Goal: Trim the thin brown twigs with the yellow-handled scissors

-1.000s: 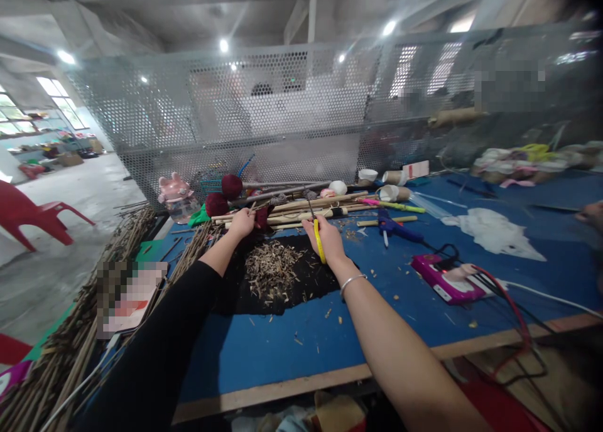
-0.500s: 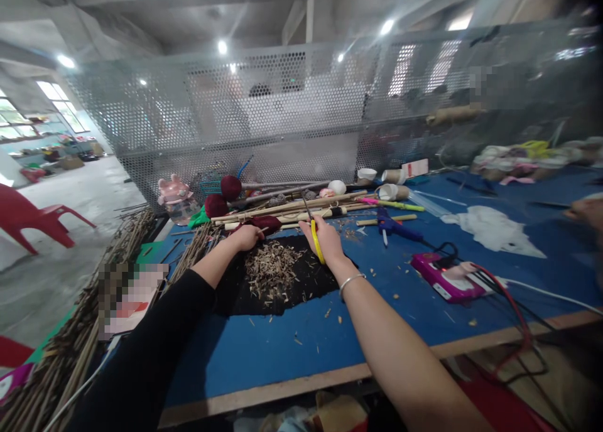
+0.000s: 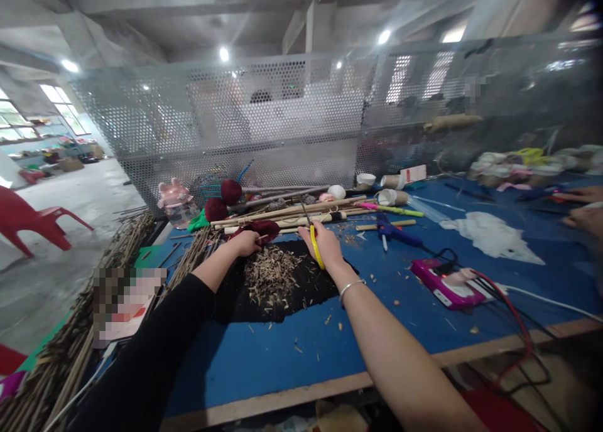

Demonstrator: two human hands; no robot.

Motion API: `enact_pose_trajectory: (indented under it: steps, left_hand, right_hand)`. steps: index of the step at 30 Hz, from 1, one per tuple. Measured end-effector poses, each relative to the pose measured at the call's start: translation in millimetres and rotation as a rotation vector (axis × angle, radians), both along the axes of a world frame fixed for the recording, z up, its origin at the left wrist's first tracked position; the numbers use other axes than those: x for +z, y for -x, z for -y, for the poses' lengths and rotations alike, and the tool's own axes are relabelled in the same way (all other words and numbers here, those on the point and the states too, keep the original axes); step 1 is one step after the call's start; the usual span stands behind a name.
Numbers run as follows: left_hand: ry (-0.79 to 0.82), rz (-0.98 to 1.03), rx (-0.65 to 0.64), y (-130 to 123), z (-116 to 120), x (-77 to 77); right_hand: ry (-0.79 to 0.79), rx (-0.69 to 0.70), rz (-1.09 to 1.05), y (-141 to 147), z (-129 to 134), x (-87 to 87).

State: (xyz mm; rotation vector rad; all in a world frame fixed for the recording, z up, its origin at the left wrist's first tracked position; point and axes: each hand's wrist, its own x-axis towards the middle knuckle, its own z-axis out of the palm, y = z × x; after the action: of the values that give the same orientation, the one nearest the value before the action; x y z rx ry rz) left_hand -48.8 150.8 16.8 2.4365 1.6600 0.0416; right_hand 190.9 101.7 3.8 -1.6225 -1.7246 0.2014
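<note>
A pair of scissors with a yellow plastic handle (image 3: 316,248) and slim dark blades is in the person's right hand (image 3: 325,242), above the far right part of a black cloth. The right fingers are wrapped around the handle, and the blades point up and away toward the sticks behind. The left hand (image 3: 245,243) is over the far left part of the cloth, its fingers pinched on a thin, pale stick (image 3: 264,236), whose tip sticks out toward the right; the rest is hidden in the grip. Between the hands and a little nearer the person, a loose heap of brown and tan dry plant chips (image 3: 272,274) lies on the flat black cloth (image 3: 235,300).

Just behind the left hand is a crumpled dark red fabric piece (image 3: 267,229). Farther back, long pale wooden sticks (image 3: 301,213) lie side by side across the blue-topped bench (image 3: 277,363), with two round dark red balls (image 3: 223,201) at their left end. A blue glue gun (image 3: 399,232) lies right of the right hand, and nearer the bench's front edge is a purple and white power strip (image 3: 447,286) with plugged-in cables. Bundled brown twigs (image 3: 80,331) run along the left side. At the far right edge, a co-worker's hands (image 3: 586,207) show, blurred.
</note>
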Motion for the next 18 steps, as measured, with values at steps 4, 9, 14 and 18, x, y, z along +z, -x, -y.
enact_pose_trajectory:
  steps: [4, 9, 14, 18]
  left_hand:
    - [-0.067, 0.015, 0.029, 7.9, 6.9, 6.9]
    - [-0.094, 0.016, 0.063, 15.9, 14.6, 12.4]
    - [-0.051, 0.015, 0.091, 6.5, 14.3, 12.5]
    - [-0.082, 0.02, 0.17, 3.9, 21.1, 19.6]
  right_hand:
    - [0.006, -0.042, 0.024, 0.8, -0.2, 0.4]
    - [0.041, -0.104, 0.071, 1.9, 1.4, 2.5]
    - [0.1, -0.18, 0.088, 1.2, 3.6, 6.6]
    - [0.135, -0.199, 0.097, -3.1, 3.8, 8.4]
